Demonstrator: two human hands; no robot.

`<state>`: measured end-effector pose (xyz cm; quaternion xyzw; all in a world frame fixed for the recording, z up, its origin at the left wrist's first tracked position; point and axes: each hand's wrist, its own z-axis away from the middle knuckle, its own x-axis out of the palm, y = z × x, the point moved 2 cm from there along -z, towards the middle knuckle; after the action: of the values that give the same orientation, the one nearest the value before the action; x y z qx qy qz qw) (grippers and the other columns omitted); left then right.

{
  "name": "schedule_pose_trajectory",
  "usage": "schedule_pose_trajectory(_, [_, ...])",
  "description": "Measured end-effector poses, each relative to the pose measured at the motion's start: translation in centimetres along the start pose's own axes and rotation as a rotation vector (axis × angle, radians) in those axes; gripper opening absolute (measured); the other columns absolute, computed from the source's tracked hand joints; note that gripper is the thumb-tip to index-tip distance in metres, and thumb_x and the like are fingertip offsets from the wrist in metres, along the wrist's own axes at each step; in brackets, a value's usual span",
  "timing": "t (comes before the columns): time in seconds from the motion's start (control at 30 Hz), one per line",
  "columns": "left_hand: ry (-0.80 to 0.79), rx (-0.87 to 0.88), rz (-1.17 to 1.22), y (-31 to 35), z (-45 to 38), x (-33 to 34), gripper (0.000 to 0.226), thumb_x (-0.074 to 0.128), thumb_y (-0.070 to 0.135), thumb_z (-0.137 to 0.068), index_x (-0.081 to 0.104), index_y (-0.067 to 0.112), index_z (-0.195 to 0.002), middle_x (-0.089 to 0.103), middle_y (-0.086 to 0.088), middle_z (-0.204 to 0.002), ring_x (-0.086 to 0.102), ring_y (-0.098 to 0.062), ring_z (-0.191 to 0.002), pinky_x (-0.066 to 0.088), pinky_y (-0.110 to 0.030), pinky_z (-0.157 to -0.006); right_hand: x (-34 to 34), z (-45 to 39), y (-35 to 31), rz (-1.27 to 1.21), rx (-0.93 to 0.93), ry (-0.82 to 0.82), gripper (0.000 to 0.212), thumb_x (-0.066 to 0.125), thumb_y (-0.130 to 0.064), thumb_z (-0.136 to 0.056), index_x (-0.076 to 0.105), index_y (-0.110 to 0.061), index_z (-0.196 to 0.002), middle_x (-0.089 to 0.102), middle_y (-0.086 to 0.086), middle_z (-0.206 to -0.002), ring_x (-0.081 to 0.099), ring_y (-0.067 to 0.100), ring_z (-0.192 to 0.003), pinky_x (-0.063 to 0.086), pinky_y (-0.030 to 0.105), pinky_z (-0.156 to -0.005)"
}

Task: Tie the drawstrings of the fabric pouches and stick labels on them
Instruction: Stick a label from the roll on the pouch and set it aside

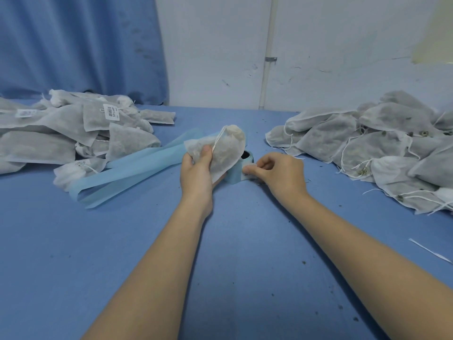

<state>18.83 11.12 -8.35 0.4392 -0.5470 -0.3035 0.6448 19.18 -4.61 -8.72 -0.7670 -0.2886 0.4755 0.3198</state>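
Two bare forearms reach forward over a table [232,278] covered in matte blue cloth flecked with dark crumbs. The left hand [196,173] holds a pouch [220,146] of thin, translucent white non-woven fabric, softly lumpy with filling; the grip is closed, thumb pressed on the pouch's front face and fingers curled behind it. The pouch stands above the hand, its gathered neck uppermost with a white drawstring [218,141] hanging down beside the thumb. Just right of it, the right hand [279,173] pinches with thumb and curled fingers at the white edge of a pale blue label roll [239,171] resting on the table; what exactly sits between the fingertips cannot be told. Glossy light-blue backing strips [127,170] trail leftward from the roll. Farther left lies a heap of tied pouches [73,133], several bearing white barcode stickers [111,112] whose print is too small to read. Farther right, a heap of pouches with loose strings [367,148]. Behind stand a blue curtain [81,45] and scuffed white wall [331,45].
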Motion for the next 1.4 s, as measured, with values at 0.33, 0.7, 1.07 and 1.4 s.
schedule_pose_trajectory(0.33, [-0.002,0.052,-0.014,0.0,0.1,0.2,0.016,0.055,0.019,-0.095,0.056,0.012,-0.109,0.064,-0.013,-0.119,0.06,-0.027,-0.111,0.045,-0.047,-0.101,0.6,1.0,-1.5,0.287,-0.282,-0.142,0.027,0.076,-0.026,-0.078,0.052,-0.02,-0.068,0.063,0.004,-0.082,0.057,0.02,-0.077,0.043,0.032,-0.074])
schedule_pose_trajectory(0.7, [0.003,0.252,-0.127,0.8,0.1,-0.3,0.009,0.058,0.025,-0.093,0.054,0.027,-0.085,0.063,0.01,-0.089,0.059,-0.01,-0.088,0.044,-0.022,-0.081,-2.5,3.5,-3.3,0.073,-0.307,-0.423,0.019,0.08,-0.037,-0.073,0.061,-0.033,-0.072,0.056,-0.006,-0.101,0.052,0.0,-0.088,0.041,0.01,-0.078])
schedule_pose_trajectory(1.07, [-0.342,0.316,-0.337,1.7,3.9,0.9,0.01,0.072,0.025,-0.072,0.066,0.023,-0.08,0.066,0.011,-0.071,0.057,-0.003,-0.066,0.042,-0.014,-0.06,-7.4,3.4,-6.5,0.198,-0.436,-0.205,0.011,0.073,-0.035,-0.079,0.067,-0.028,-0.084,0.038,-0.012,-0.095,0.036,0.019,-0.106,0.028,0.024,-0.093])
schedule_pose_trajectory(1.4, [-0.492,0.148,-0.207,1.6,5.3,2.1,0.024,0.064,0.024,-0.074,0.069,0.009,-0.091,0.068,-0.001,-0.083,0.061,-0.015,-0.08,0.043,-0.028,-0.075,-7.9,3.3,-5.8,0.131,-0.309,-0.221,0.018,0.073,-0.035,-0.081,0.061,-0.022,-0.083,0.064,-0.008,-0.084,0.055,0.008,-0.08,0.036,0.011,-0.066])
